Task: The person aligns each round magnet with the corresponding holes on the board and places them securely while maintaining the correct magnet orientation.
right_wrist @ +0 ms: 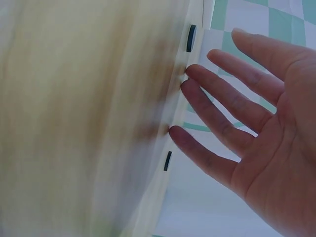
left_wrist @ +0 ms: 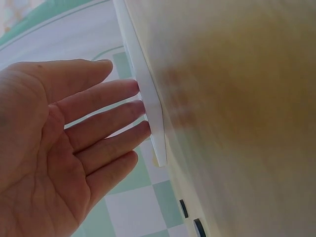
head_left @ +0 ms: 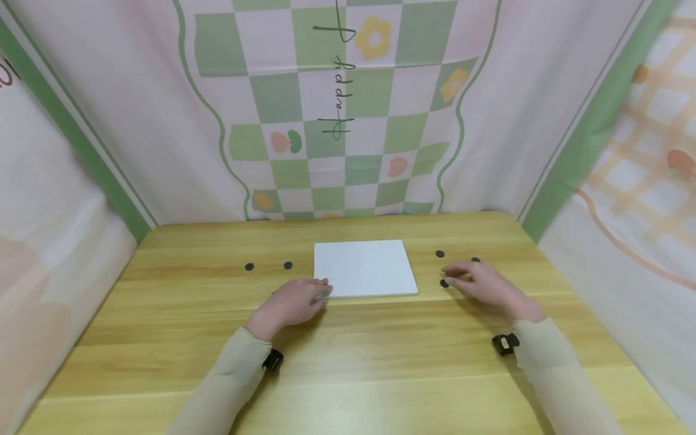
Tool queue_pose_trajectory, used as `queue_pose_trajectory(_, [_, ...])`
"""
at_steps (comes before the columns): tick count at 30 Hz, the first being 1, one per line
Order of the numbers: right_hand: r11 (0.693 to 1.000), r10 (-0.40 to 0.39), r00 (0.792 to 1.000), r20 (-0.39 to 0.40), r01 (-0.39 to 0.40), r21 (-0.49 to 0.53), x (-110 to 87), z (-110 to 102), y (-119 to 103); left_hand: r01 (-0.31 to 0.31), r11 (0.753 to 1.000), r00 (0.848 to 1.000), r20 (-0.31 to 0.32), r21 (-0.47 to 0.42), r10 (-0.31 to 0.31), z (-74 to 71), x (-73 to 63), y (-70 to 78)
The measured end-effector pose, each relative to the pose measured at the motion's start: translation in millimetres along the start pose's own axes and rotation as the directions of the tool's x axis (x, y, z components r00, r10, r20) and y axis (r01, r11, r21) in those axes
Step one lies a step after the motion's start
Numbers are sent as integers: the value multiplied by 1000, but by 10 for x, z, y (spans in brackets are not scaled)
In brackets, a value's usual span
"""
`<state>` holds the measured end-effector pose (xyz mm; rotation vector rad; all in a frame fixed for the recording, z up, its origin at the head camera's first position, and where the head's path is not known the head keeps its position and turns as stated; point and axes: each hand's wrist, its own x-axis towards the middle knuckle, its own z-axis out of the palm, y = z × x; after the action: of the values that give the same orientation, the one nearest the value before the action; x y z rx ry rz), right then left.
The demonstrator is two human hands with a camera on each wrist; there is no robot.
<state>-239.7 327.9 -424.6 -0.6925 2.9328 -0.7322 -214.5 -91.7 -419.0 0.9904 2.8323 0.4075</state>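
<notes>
A thin white rectangular board (head_left: 359,266) lies flat on the wooden table, with faint round marks along its near side. My left hand (head_left: 296,300) is at the board's near left corner. In the left wrist view its extended fingertips (left_wrist: 143,107) meet the board's edge (left_wrist: 154,106). To the board's right, my right hand (head_left: 484,285) reaches low over the table with nothing in its grasp. A black disc (head_left: 444,283) lies right by its fingertips. The right wrist view shows its fingers spread and loosely extended, between one black disc (right_wrist: 191,38) and another black disc (right_wrist: 168,161).
Small black discs lie on both sides of the board, such as a left disc (head_left: 249,266), a disc nearer the board (head_left: 288,265) and a back right disc (head_left: 440,254). Patterned cloth (head_left: 348,151) hangs behind the table (head_left: 353,374) and at both sides.
</notes>
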Motion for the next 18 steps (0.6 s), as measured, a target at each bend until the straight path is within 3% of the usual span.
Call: queue_pose_trajectory(18, [992, 70, 997, 33, -73, 102, 25, -23, 175, -2, 1000, 1000, -7, 2, 2, 6, 6, 3])
